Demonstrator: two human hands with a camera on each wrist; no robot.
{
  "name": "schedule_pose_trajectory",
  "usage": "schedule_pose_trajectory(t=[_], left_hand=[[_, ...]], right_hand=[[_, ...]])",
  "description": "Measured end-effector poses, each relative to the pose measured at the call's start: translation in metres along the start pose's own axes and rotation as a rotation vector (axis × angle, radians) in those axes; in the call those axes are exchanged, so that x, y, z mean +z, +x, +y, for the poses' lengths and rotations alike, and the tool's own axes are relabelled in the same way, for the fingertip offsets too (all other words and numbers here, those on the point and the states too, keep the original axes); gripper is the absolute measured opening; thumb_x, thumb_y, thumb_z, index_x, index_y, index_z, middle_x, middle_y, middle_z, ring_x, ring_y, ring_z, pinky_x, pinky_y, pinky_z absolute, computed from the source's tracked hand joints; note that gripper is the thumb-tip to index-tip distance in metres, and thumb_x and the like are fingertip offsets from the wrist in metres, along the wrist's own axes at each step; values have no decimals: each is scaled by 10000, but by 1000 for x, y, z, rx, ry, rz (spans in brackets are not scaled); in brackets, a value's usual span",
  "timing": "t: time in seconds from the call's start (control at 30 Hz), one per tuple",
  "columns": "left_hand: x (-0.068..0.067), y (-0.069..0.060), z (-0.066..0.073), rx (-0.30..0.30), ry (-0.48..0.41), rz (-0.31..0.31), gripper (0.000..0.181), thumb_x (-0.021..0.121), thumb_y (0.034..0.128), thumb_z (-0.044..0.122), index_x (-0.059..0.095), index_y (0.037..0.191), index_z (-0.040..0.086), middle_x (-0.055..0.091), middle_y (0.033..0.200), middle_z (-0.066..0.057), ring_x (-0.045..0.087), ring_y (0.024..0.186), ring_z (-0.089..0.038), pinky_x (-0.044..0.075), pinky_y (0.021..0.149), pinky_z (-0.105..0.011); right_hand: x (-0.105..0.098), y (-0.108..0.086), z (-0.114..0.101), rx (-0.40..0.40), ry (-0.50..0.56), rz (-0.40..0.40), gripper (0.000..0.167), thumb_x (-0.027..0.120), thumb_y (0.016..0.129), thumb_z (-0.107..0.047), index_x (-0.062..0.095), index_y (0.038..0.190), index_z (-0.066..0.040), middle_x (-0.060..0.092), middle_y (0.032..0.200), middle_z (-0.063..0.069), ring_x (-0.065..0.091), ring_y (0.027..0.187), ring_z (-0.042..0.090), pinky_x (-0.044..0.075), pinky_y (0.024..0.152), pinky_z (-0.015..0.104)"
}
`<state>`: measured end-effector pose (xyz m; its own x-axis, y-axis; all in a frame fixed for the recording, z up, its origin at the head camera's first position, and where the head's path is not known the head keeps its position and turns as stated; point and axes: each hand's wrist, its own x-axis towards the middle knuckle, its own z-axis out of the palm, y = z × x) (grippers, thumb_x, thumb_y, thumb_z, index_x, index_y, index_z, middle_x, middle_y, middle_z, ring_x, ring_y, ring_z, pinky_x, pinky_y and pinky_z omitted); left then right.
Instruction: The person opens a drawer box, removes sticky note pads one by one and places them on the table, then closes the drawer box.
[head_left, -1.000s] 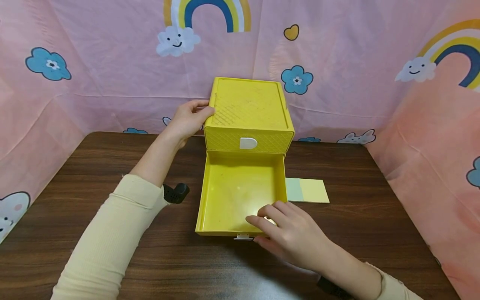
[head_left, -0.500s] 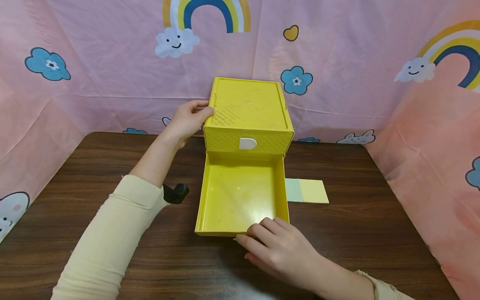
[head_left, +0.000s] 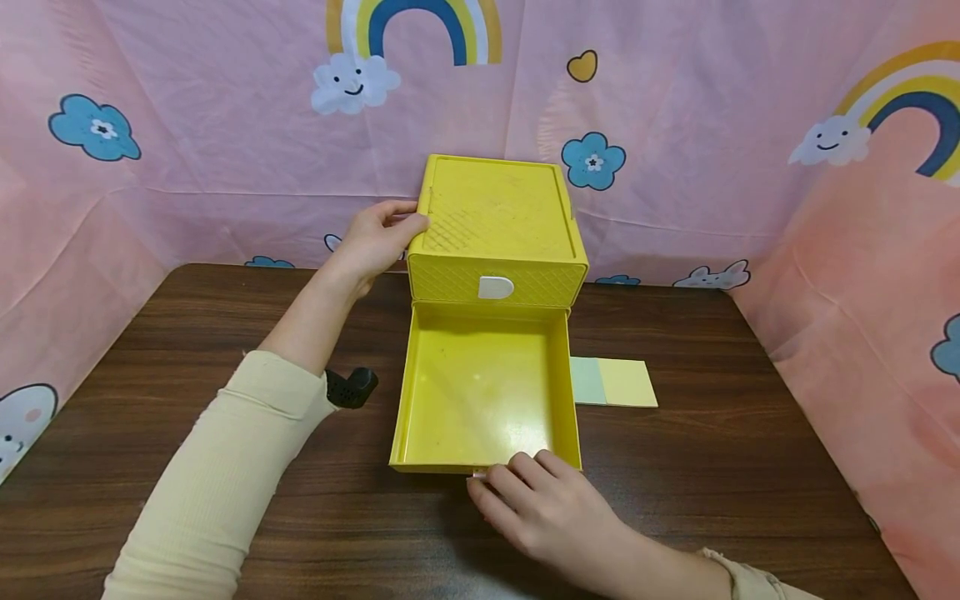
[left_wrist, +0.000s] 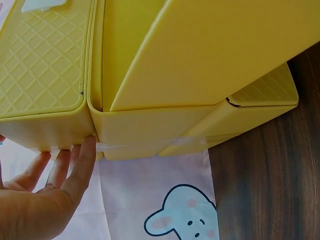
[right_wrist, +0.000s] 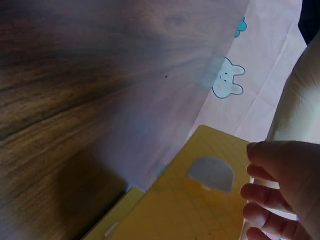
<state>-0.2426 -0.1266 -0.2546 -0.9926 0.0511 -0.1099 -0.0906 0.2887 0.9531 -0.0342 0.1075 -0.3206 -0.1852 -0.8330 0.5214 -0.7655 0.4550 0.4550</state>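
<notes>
A yellow drawer box (head_left: 498, 208) stands at the back of the table, with one wide drawer (head_left: 480, 383) pulled out toward the front and nothing seen inside. My left hand (head_left: 378, 242) rests on the box's upper left side, thumb at the top edge; in the left wrist view its fingers (left_wrist: 60, 172) lie against the side wall. My right hand (head_left: 551, 517) is at the drawer's front rim, fingers loosely bent, partly covering the handle in the head view. The right wrist view shows the white handle (right_wrist: 212, 174) beside the fingertips, not held.
Pale green and pale yellow paper pieces (head_left: 628, 383) lie on the wooden table (head_left: 712, 475), right of the drawer. A white tab (head_left: 496, 287) is on the upper front of the box. Pink printed cloth (head_left: 480, 108) hangs behind and at both sides.
My right hand has moved down and slightly left, from over the drawer's front right corner to its front rim. The left hand, box and drawer have not visibly moved.
</notes>
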Motion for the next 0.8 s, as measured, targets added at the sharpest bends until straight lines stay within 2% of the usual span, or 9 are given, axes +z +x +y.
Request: schedule_pose_trajectory(t=[0.2, 0.47, 0.8], left_hand=[[0, 0, -1, 9, 2, -3, 505, 525, 914, 345, 424, 1384, 190, 482, 1238, -59, 546, 996, -176, 530, 829, -302], [0, 1, -1, 10, -2, 3, 501, 531, 912, 341, 431, 1377, 186, 485, 1236, -52, 541, 996, -165, 529, 815, -279], [1, 1, -1, 7, -16, 9, 496, 533, 912, 322, 432, 1377, 180, 486, 1236, -56, 549, 980, -159, 540, 800, -281]], right_hand=[[2, -1, -4, -27, -90, -21, 320, 379, 930, -8, 677, 960, -120, 574, 791, -22, 500, 644, 128, 391, 528, 191], [6, -5, -9, -13, -157, -35, 335, 362, 936, -6, 678, 966, -111, 572, 803, -11, 479, 627, 127, 373, 516, 188], [12, -3, -14, 30, -164, 45, 282, 392, 903, -3, 659, 895, -93, 562, 777, 6, 436, 578, 133, 335, 477, 192]])
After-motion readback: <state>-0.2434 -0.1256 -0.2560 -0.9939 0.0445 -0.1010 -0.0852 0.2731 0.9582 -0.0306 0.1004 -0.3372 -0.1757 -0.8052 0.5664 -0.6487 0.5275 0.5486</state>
